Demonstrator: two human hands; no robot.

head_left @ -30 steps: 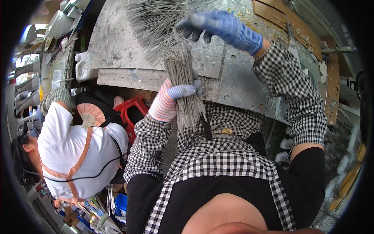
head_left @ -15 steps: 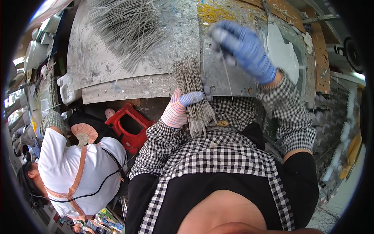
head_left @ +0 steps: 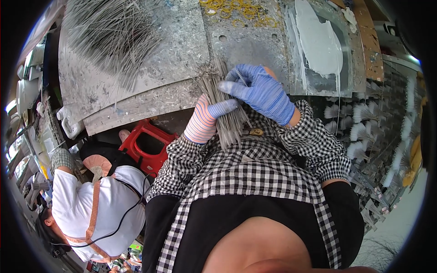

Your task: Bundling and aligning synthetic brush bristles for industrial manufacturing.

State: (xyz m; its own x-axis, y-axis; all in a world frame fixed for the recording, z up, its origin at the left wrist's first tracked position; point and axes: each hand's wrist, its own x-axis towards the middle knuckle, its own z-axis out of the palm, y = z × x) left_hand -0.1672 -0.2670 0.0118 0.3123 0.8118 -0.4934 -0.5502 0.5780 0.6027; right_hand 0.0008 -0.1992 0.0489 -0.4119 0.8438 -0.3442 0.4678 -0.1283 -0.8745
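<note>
A thick bundle of thin grey twisted wires (head_left: 230,129) stands slanted in front of my apron, its looped ends towards the bench. My left hand (head_left: 203,120), in a pink-and-white striped glove with blue fingertips, is wrapped round its middle. My right hand (head_left: 266,95), in a blue glove, is closed at the bundle's upper right side, thumb and fingers against the wires. A short length of twisted wire (head_left: 241,78) shows between its fingers; the rest of that wire is hidden. A large loose heap of similar wires (head_left: 114,36) lies on the bench at the far left.
Yellow rubber bands (head_left: 241,10) lie at the bench's back. White paste (head_left: 318,41) is spread on a dark plate at the right. A red stool (head_left: 148,145) and a person in a white shirt (head_left: 98,211) are on my left. Bristly wire pieces (head_left: 366,120) hang at the right.
My right hand has come down and left from above the bench to the bundle, bringing the single wire with it. My left hand keeps its hold. The view has shifted slightly right.
</note>
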